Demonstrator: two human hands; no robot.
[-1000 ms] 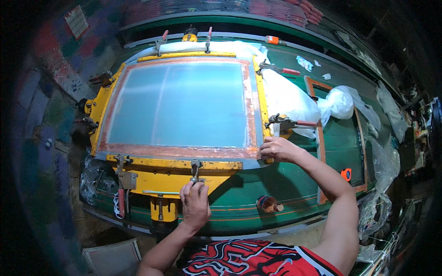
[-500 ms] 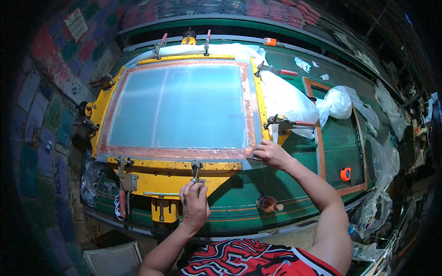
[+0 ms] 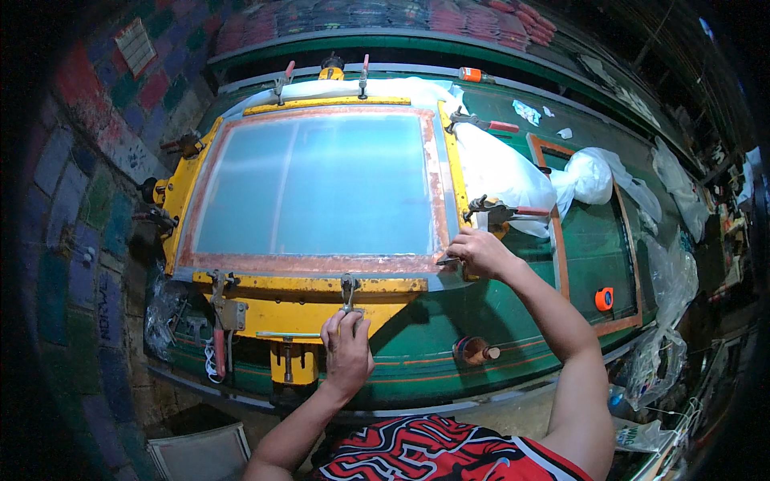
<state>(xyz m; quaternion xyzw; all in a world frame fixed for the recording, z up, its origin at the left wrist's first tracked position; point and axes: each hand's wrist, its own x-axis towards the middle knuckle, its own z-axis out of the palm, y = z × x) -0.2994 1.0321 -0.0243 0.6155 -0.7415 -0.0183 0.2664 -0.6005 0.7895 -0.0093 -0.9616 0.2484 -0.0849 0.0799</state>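
Note:
A screen frame with pale blue mesh and a coppery border lies in a yellow metal jig with toggle clamps. My left hand is closed round the upright metal handle of the near middle clamp. My right hand is pinched on a small flat metal piece at the screen's near right corner; the piece is too small to identify.
The green table holds white plastic bundles, a wooden-bordered frame, an orange tape measure, a brown bottle and an orange-labelled bottle. A tiled wall stands left; stacked bags line the back.
My right hand dipped slightly leftward along the screen's corner, then rose a little. My left hand stays on the clamp. The whole view has shifted slightly.

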